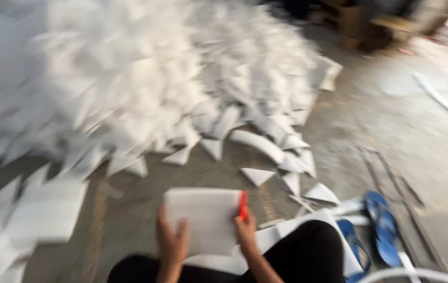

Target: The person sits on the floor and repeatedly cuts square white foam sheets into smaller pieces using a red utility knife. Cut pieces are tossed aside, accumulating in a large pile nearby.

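A white rectangular sheet (pixel 206 220) is held up near the bottom centre of the view, just above the person's dark-clad knees (pixel 307 251). The left hand (pixel 173 242) is closed on its left edge, thumb over the front. The right hand (pixel 246 230) is closed at the right edge around a small red tool (pixel 243 204), probably a cutter, though blur hides its blade. The red tool stands upright against the sheet's right edge, so the step in hand looks like trimming that edge; the next move would call for a firm left-hand hold while the tool runs along the edge.

Far and to the left, a large heap of white triangular offcuts (pixel 145 78) covers the grey floor (pixel 402 131), with loose pieces spilling toward the person. A stack of white sheets (pixel 46 209) lies near left. Blue sandals (pixel 383 225) sit near right. No package, label or sign can be made out.
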